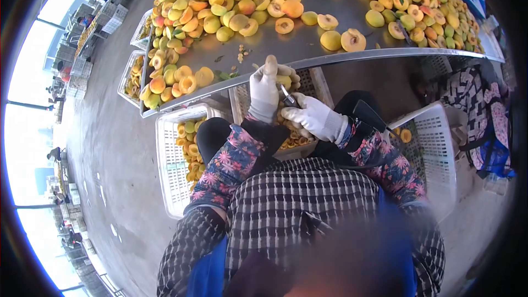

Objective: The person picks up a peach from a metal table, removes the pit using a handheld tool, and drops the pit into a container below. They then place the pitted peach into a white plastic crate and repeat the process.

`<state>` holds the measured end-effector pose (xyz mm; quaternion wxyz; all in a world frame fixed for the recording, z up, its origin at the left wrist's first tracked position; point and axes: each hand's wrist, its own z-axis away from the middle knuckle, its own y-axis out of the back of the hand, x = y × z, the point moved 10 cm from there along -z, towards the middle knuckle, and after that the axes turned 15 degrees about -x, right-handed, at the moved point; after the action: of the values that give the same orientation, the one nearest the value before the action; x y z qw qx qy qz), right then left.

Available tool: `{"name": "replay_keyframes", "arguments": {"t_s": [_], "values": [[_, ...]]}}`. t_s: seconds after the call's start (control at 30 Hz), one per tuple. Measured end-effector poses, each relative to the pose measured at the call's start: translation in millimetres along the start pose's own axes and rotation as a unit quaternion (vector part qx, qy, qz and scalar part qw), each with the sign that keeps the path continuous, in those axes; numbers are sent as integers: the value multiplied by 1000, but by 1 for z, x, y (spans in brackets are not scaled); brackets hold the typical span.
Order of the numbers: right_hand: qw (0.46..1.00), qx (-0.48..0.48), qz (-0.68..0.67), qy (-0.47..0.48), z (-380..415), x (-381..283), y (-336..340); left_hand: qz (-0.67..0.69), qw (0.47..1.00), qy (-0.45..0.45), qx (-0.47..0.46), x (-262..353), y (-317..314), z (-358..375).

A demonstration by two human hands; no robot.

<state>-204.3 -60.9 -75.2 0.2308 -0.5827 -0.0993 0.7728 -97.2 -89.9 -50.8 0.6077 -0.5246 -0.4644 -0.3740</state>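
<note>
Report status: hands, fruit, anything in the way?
Left hand gloved, gripping a peach. Right hand holds small knife at it. Crate below; nothing blocking.

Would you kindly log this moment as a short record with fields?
left hand: white glove, shut on a peach
right hand: white glove, shut on a small knife
table: metal, piled with whole and halved peaches
crates: white crate at left holds halves; white crate at right holds a few
</note>
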Motion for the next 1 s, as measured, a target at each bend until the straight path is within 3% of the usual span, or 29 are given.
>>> {"name": "replay_keyframes", "arguments": {"t_s": [0.1,0.2,0.3,0.4,0.53,0.63,0.67,0.7,0.73,0.77,0.8,0.83,0.87,0.93,1.0], "values": [[999,-3,35,-11,3,0,3,105,990,83,-48,-12,-7,1],[991,-13,67,115,-2,-11,0,192,978,77,23,-12,-10,7],[980,41,107,165,-2,-11,5,253,961,57,92,-12,-9,11],[952,94,208,205,-1,-8,7,210,971,71,91,-15,-5,15],[921,129,330,160,12,-20,-1,241,959,88,116,-22,2,20],[916,91,341,190,25,-28,-17,303,944,16,132,-7,42,16],[919,98,341,174,21,-19,-11,303,934,37,186,-1,54,24],[920,109,341,158,14,-1,1,200,967,-3,159,22,62,32],[919,128,345,143,8,16,17,-1,988,-11,155,42,91,42],[910,122,385,89,9,18,17,-155,961,-90,210,61,127,52],[897,113,426,35,11,20,17,-324,931,-50,161,77,148,50],[899,98,426,9,10,23,17,-483,867,-31,120,93,168,50],[903,78,422,-20,8,30,15,-479,852,128,168,91,186,51],[896,57,433,-75,3,39,15,-700,695,40,161,126,148,40],[894,46,436,-93,-4,42,18,-669,738,1,93,128,104,4]]}}
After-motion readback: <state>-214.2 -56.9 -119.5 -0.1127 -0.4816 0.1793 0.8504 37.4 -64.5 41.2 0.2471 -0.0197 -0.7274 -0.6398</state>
